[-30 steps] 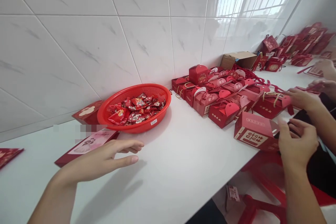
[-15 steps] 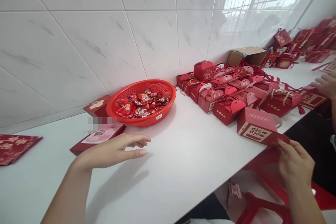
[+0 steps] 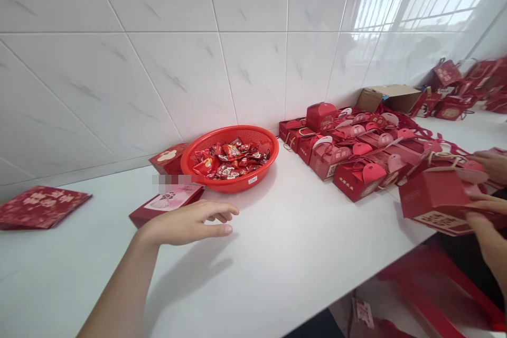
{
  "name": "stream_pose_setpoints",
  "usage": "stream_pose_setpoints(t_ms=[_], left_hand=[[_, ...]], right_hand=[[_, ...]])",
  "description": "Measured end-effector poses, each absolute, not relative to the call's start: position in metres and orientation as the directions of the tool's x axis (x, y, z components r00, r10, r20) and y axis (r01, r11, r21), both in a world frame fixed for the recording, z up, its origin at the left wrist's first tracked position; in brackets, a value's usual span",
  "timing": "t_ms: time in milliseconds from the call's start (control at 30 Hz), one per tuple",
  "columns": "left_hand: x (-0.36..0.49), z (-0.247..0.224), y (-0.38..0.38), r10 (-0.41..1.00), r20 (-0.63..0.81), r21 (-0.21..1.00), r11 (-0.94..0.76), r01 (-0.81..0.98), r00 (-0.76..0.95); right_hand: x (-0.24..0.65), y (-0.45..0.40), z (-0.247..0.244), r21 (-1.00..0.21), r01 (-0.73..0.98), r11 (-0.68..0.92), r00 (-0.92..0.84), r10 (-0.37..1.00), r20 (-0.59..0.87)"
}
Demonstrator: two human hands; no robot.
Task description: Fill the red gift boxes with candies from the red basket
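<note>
Loosely, the left hand (image 3: 194, 223) splays above the table (image 3: 285, 253); the right hand (image 3: 491, 236) pinches a red box (image 3: 431, 195)

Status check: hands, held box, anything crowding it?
Left hand open above the white table. Right hand gripping a red box near table's edge. Box rows close behind; another person's hand nearby.

Left hand (image 3: 194, 221): bare, slim fingers, short thumbnail. Left forearm (image 3: 122, 285) also bare, smooth, narrow at the wrist, wider lower down. Right hand (image 3: 486, 226): bare, cut off by the view's edge. Dark patch (image 3: 317, 325) bottom edge, can't tell if it's clothing.
</note>
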State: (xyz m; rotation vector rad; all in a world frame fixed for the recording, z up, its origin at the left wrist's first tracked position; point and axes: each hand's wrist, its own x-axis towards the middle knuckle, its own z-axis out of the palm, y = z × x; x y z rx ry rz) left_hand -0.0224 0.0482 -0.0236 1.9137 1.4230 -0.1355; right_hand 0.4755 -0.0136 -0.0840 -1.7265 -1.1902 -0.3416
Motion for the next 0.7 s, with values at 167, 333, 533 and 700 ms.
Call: stream_pose_setpoints(t_ms=[167,333,533,700], left_hand=[[-0.024,-0.024,0.047,0.79,-0.482,0.494,-0.112,0.862,0.378],[-0.025,-0.025,0.047,0.791,-0.471,0.495,-0.13,0.859,0.391],[-0.024,-0.027,0.048,0.789,-0.473,0.506,-0.121,0.854,0.392],[-0.025,-0.028,0.048,0.792,-0.457,0.51,-0.139,0.849,0.405]], right_hand=[[0.466,-0.012,-0.086,-0.616,0.787,-0.032,0.422,0.757,0.5],[0.465,-0.008,-0.09,-0.589,0.808,-0.033,0.438,0.701,0.562],[0.435,-0.008,-0.102,-0.581,0.796,-0.169,0.566,0.55,0.615],[0.427,-0.002,-0.118,-0.534,0.81,-0.243,0.556,0.608,0.566]])
